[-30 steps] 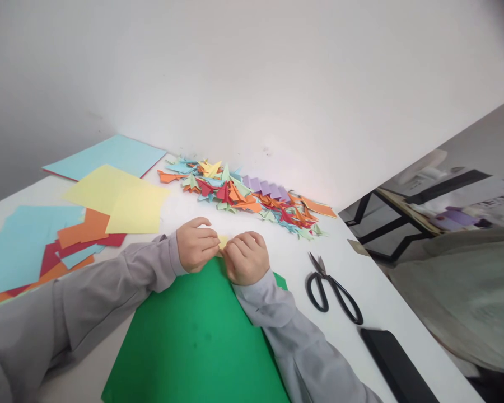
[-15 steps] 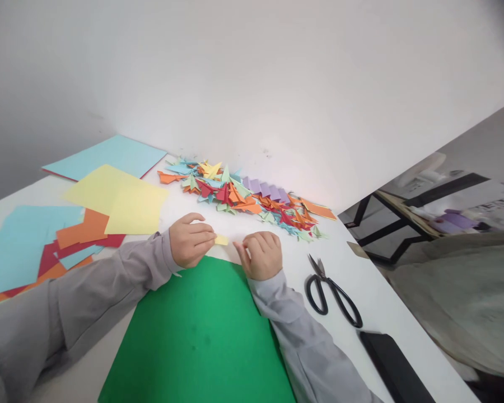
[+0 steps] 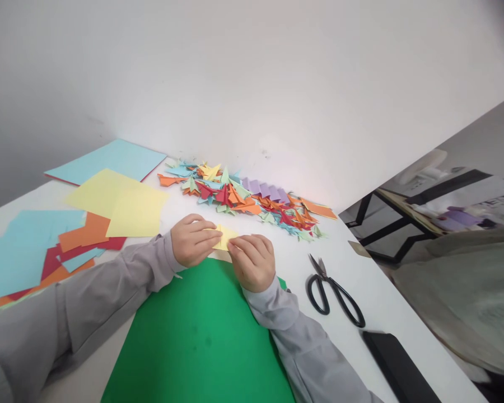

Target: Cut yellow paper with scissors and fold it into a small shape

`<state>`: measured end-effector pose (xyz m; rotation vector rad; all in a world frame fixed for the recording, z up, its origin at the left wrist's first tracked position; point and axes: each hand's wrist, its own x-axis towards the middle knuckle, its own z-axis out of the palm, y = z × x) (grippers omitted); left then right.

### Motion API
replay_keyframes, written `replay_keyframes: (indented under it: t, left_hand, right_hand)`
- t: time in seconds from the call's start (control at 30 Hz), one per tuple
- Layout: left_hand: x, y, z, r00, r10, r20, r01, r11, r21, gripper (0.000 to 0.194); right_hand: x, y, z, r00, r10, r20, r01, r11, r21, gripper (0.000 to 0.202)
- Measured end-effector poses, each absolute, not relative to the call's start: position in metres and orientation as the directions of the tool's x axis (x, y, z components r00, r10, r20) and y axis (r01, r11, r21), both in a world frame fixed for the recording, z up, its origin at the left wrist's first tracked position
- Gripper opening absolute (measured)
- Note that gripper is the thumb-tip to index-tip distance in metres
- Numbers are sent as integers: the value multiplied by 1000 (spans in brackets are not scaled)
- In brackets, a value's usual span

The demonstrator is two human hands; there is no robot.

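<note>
A small piece of yellow paper (image 3: 225,233) is stretched between my two hands, with a crease showing across it. My left hand (image 3: 194,240) pinches its left side, and my right hand (image 3: 253,260) pinches its right side. Both hands hover at the far edge of a green sheet (image 3: 193,330) that lies on the white table. Just beyond them is a long heap of small folded paper shapes (image 3: 222,193) in orange, red, blue, green and yellow. Folded purple pieces (image 3: 266,189) stand in a row behind the heap.
Black-handled scissors (image 3: 335,291) lie partly spread at the right, above a black flat object (image 3: 399,364). At the left are yellow sheets (image 3: 134,210), light blue sheets (image 3: 21,246), orange pieces (image 3: 84,234) and a blue stack (image 3: 109,159). The wall rises behind the table.
My right hand has moved left and now grips the yellow paper, which was in my left hand alone. The paper looks wider, spread flatter than before.
</note>
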<state>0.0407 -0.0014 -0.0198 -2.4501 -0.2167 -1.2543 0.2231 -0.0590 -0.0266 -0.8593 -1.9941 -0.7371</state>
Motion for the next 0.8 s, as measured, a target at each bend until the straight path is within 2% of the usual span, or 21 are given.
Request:
replay_keyframes:
  t: [0.2, 0.33, 0.6, 0.8]
  left_hand:
    - [43, -1, -20, 539, -58, 840, 337, -900, -278, 10]
    - [47, -3, -22, 549, -95, 830, 309, -900, -307, 11]
    - [47, 8, -26, 544, -99, 834, 237, -935, -265, 21]
    - [48, 8, -27, 543, -58, 837, 244, -944, -224, 21]
  right_hand:
    - [220, -60, -25, -428, 316, 847, 773, 614, 161, 13]
    - [219, -59, -25, -477, 319, 819, 751, 632, 191, 13]
    - [219, -62, -25, -495, 284, 821, 680, 715, 163, 15]
    - [218, -59, -24, -438, 301, 847, 706, 698, 118, 17]
